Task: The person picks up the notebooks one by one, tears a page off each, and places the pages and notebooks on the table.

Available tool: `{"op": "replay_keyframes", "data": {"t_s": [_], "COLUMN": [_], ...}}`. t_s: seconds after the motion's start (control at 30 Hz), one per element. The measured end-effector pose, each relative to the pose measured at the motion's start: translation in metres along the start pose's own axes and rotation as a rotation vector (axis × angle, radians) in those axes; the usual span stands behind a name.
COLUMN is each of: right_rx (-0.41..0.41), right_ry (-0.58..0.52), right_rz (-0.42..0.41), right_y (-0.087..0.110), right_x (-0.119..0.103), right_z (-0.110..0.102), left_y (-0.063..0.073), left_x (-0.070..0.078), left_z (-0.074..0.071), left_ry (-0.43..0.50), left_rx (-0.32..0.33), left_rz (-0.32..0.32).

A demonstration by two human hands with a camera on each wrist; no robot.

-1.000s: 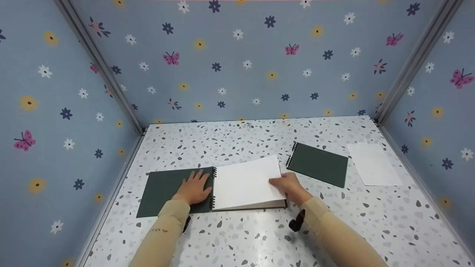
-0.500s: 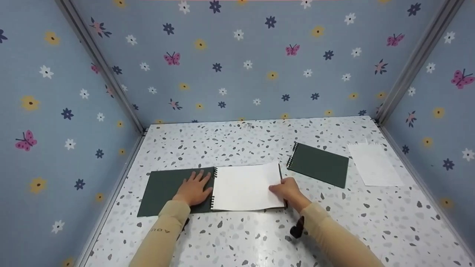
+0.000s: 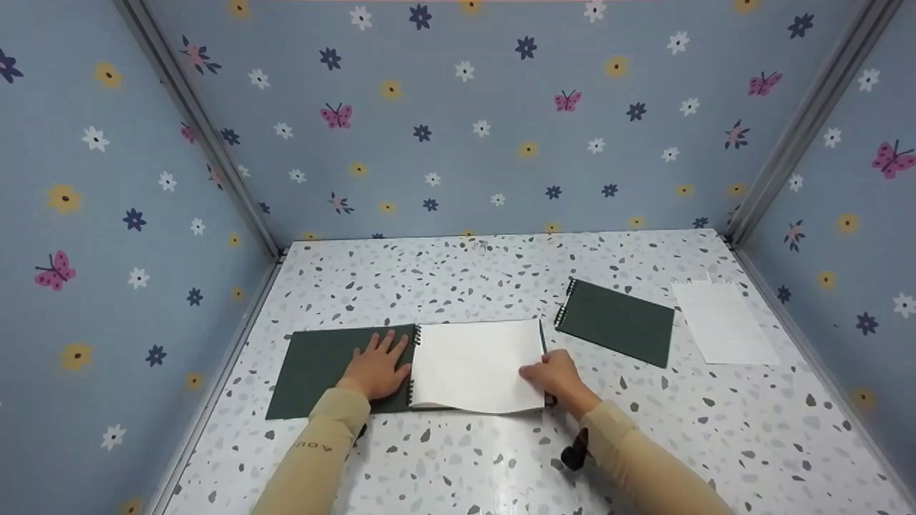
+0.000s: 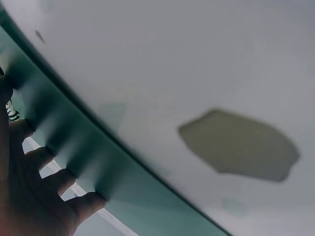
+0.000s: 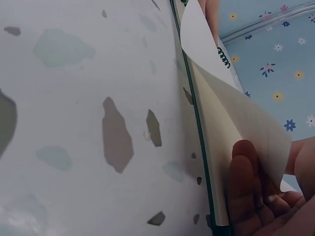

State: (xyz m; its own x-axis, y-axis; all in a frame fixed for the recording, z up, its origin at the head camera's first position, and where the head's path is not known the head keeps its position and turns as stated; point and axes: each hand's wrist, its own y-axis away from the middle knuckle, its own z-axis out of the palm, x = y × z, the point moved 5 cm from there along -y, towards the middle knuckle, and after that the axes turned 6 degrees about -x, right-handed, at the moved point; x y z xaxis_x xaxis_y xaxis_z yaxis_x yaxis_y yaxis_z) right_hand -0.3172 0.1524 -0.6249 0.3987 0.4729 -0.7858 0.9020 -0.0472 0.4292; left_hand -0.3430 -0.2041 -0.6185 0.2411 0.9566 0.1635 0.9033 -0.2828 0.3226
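A spiral-bound notebook lies open, its dark green cover (image 3: 308,365) to the left and a blank white page (image 3: 472,361) to the right of the black coil. My left hand (image 3: 376,368) rests flat on the cover beside the coil, fingers spread; the left wrist view has those fingertips (image 4: 93,202) against the green surface. At the page's right edge my right hand (image 3: 562,375) pinches the paper, thumb on top. From the right wrist, the lifted page (image 5: 246,113) bows upward, with curled fingers (image 5: 242,177) under it and the remaining sheets (image 5: 211,142) below.
A smaller green spiral notebook (image 3: 619,322) lies closed and angled to the right, behind my right hand. Beside it is a loose lined sheet (image 3: 726,322) with a torn top edge. Flower-patterned walls (image 3: 458,164) enclose the speckled table (image 3: 458,272) at the back and sides.
The white page has come down from a raised slant, and its front edge now sags over the notebook's near edge. My right hand keeps its pinch; the left hand stays in place.
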Motion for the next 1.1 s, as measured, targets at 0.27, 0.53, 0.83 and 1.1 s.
{"op": "replay_keyframes", "data": {"t_s": [0.27,0.53,0.83,1.1], "right_rx": [-0.003,-0.005,-0.021,-0.051], "right_ry": [-0.03,-0.049,0.067,0.13], "right_rz": [-0.011,-0.025,-0.1,-0.087], "right_y": [0.004,0.002,0.006,0.007], "right_x": [0.001,0.007,0.003,0.008], "right_z": [0.0,-0.006,-0.006,-0.013], "left_y": [-0.003,0.002,0.007,0.007], "left_x": [0.002,0.002,-0.003,-0.001], "left_z": [-0.001,-0.008,-0.005,-0.001], "left_ry": [0.006,0.021,0.056,0.073], "left_rx": [0.006,0.015,0.016,0.007], "left_rz": [-0.012,0.012,0.016,0.025]}}
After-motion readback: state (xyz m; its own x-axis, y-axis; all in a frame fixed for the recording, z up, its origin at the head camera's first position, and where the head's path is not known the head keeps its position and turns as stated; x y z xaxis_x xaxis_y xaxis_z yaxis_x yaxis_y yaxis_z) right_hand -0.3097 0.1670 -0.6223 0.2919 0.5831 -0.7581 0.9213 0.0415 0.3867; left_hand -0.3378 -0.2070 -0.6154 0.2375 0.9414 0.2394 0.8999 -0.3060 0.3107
